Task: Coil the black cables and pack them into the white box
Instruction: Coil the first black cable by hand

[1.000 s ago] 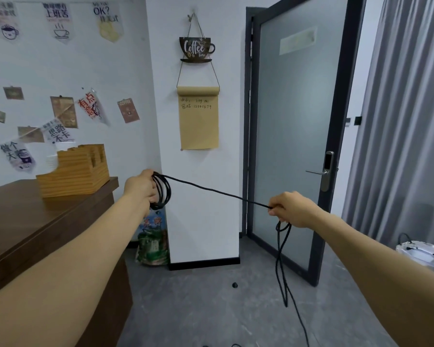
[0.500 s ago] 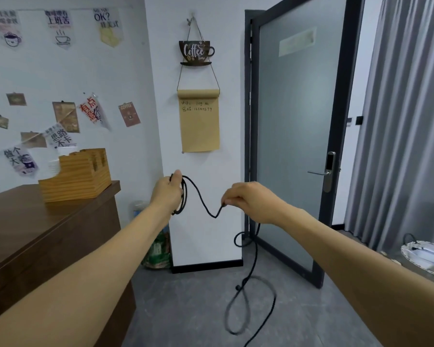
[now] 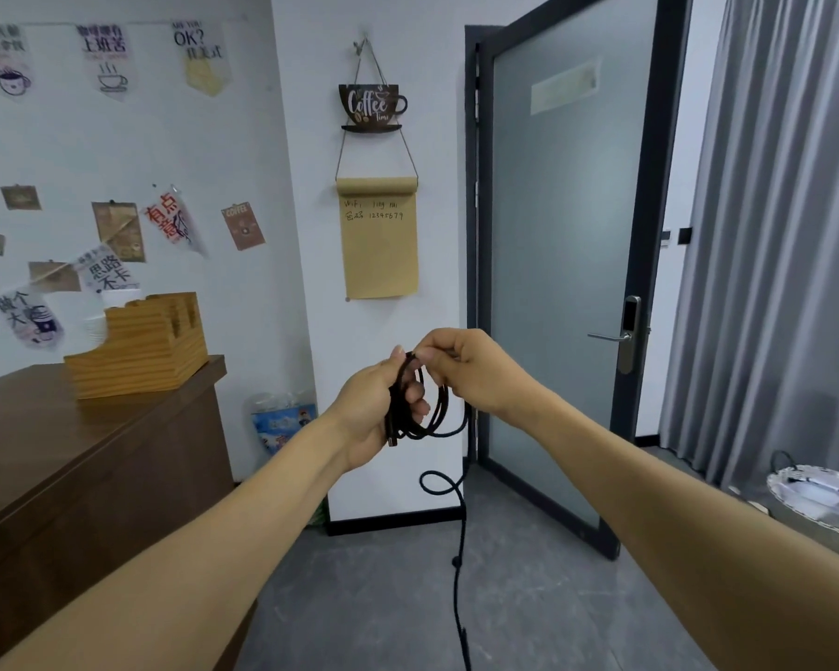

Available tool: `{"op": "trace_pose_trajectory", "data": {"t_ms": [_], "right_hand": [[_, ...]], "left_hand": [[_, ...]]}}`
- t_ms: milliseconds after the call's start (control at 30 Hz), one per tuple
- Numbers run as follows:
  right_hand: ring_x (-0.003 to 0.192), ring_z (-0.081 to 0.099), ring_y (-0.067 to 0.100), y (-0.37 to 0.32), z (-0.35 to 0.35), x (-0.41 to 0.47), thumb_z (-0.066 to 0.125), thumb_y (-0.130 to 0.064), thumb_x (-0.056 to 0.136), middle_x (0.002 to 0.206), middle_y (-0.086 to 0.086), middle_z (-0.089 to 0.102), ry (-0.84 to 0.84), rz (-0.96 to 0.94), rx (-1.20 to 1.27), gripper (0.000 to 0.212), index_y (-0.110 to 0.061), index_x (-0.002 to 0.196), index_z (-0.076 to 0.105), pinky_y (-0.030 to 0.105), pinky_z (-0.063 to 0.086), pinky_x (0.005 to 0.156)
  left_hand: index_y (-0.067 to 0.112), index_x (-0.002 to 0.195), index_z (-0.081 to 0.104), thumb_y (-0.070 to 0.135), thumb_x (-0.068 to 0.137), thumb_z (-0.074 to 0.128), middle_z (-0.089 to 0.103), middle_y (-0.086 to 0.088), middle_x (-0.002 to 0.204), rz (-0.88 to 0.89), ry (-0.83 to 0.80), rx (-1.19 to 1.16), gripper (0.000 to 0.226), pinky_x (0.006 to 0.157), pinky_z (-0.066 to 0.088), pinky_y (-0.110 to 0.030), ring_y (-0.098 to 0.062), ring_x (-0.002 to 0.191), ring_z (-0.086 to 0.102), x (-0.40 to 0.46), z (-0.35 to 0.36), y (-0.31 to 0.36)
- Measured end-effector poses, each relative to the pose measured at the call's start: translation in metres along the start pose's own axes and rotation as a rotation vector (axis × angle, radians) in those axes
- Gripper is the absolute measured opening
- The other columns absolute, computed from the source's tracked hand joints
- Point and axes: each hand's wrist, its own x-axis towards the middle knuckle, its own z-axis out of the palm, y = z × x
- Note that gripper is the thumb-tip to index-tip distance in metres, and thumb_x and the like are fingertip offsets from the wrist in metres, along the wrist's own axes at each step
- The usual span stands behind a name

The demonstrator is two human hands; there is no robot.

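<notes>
My left hand (image 3: pixel 376 409) grips a coil of black cable (image 3: pixel 437 418) held up in front of me, with several loops hanging below the palm. My right hand (image 3: pixel 466 368) pinches the cable at the top of the coil, touching the left hand's fingertips. The loose tail of the cable (image 3: pixel 458 549) drops from the coil, makes a small loop, and runs down out of the bottom of the view. No white box shows in this view.
A brown wooden counter (image 3: pixel 69 457) stands at the left with a wooden organiser (image 3: pixel 136 351) on it. A glass door (image 3: pixel 553 263) is ahead, grey curtains (image 3: pixel 785 234) at the right, and a white basket (image 3: pixel 819 501) on the floor at the right edge.
My right hand has moved left from arm's width to meet my left hand, laying another loop onto the coil. The hanging tail has shortened and risen off the floor.
</notes>
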Motion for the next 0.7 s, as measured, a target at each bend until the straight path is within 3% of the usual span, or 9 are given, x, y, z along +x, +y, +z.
{"op": "trace_pose_trajectory", "data": {"t_ms": [100, 267, 400, 600, 700], "right_hand": [[0.046, 0.036, 0.004, 0.004, -0.008, 0.002, 0.047, -0.020, 0.098, 0.058, -0.007, 0.047, 0.086, 0.036, 0.000, 0.025, -0.020, 0.075, 0.059, 0.020, 0.031, 0.052], [0.046, 0.039, 0.006, 0.001, -0.017, 0.001, 0.044, -0.019, 0.099, 0.059, -0.002, 0.054, 0.124, 0.065, 0.108, 0.027, -0.016, 0.074, 0.054, 0.020, 0.033, 0.049], [0.044, 0.044, 0.008, -0.004, -0.024, 0.000, 0.042, -0.019, 0.100, 0.061, 0.004, 0.062, 0.154, 0.116, 0.169, 0.028, -0.014, 0.075, 0.053, 0.019, 0.037, 0.046], [0.042, 0.037, 0.009, 0.002, -0.021, 0.000, 0.050, -0.027, 0.097, 0.054, -0.001, 0.051, 0.177, 0.145, 0.081, 0.028, -0.014, 0.072, 0.056, 0.021, 0.032, 0.045], [0.039, 0.035, 0.004, 0.007, -0.022, -0.005, 0.060, -0.033, 0.091, 0.052, -0.004, 0.048, 0.173, 0.187, 0.065, 0.029, -0.011, 0.072, 0.059, 0.018, 0.030, 0.044]], "left_hand": [[0.017, 0.065, 0.048, 0.038, 0.102, 0.032, 0.033, 0.004, 0.049, -0.012, -0.070, -0.087, 0.046, 0.047, 0.038, -0.019, -0.011, 0.043, 0.036, -0.003, 0.003, 0.003], [0.015, 0.072, 0.039, 0.039, 0.103, 0.028, 0.029, 0.008, 0.046, -0.019, -0.160, -0.067, 0.040, 0.044, 0.030, -0.018, -0.008, 0.039, 0.029, -0.005, 0.006, 0.006], [0.015, 0.074, 0.045, 0.040, 0.102, 0.029, 0.027, 0.010, 0.047, -0.028, -0.175, -0.014, 0.040, 0.045, 0.024, -0.018, -0.005, 0.038, 0.025, -0.006, 0.006, 0.007], [0.018, 0.067, 0.041, 0.042, 0.098, 0.038, 0.023, 0.011, 0.047, -0.071, -0.241, 0.007, 0.039, 0.038, 0.021, -0.015, -0.002, 0.035, 0.019, -0.011, 0.003, 0.013], [0.022, 0.059, 0.030, 0.036, 0.096, 0.046, 0.020, 0.012, 0.045, -0.049, -0.169, 0.065, 0.042, 0.035, 0.018, -0.015, -0.003, 0.035, 0.016, -0.012, 0.000, 0.012]]}}
